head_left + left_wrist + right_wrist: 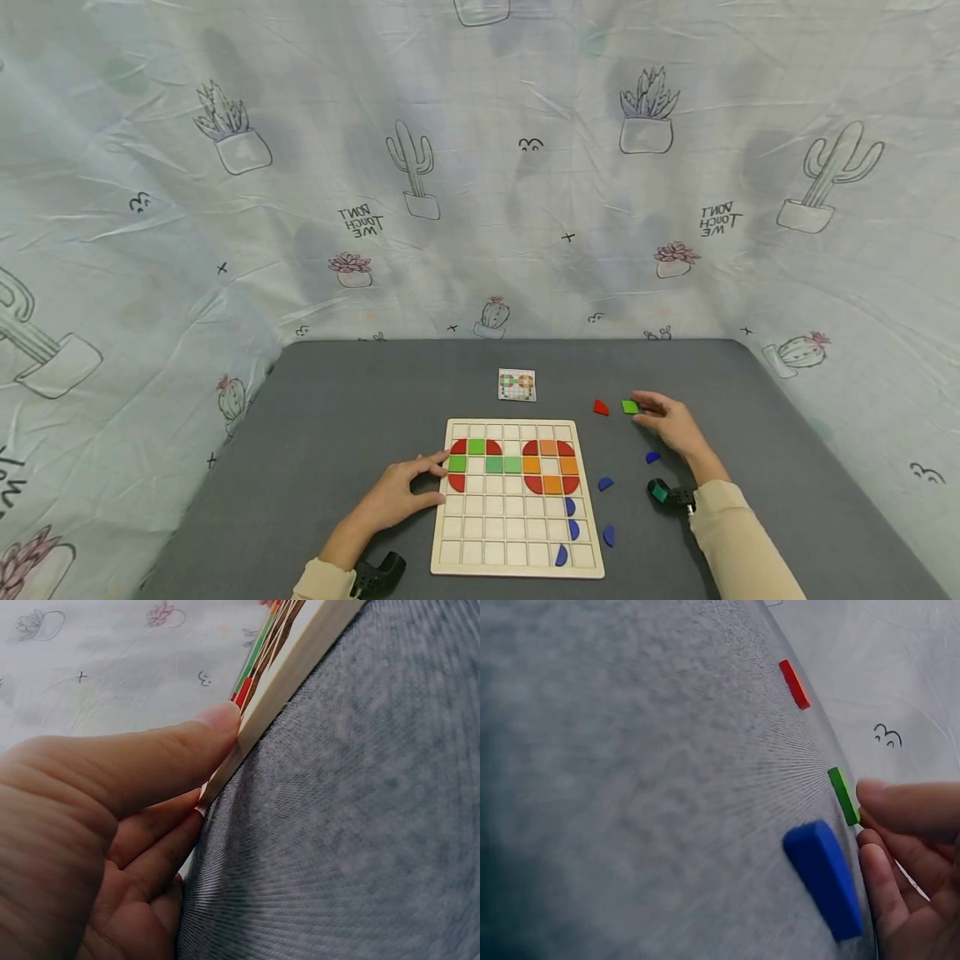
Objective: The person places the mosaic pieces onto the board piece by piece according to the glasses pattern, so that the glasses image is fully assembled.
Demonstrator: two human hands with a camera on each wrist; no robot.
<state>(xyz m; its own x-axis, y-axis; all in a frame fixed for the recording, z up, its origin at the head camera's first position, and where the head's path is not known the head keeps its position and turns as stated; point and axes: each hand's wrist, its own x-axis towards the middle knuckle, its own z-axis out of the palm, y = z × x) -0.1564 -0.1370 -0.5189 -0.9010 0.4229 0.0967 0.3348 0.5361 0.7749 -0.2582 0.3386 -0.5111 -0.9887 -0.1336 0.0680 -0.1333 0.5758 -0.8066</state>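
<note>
A wooden grid board (495, 540) lies on the table with red, green, orange and blue pieces set in it. My left hand (396, 493) rests against its left edge, thumb and fingertips touching the wooden side; the left wrist view shows the thumb (172, 754) right at the rim. Beyond the board's right side, my right hand (672, 425) reaches to a green square tile (630, 407). Its thumb (907, 808) and fingertips are right at the tile's near edge, the tile flat on the table. A red quarter-circle piece (601, 407) lies left of the tile.
Blue half-circle pieces (652, 457) lie loose right of the board, one showing large in the right wrist view (823, 879). A small pattern card (517, 385) lies behind the board on the grey table (360, 400). A printed curtain (465, 250) stands behind.
</note>
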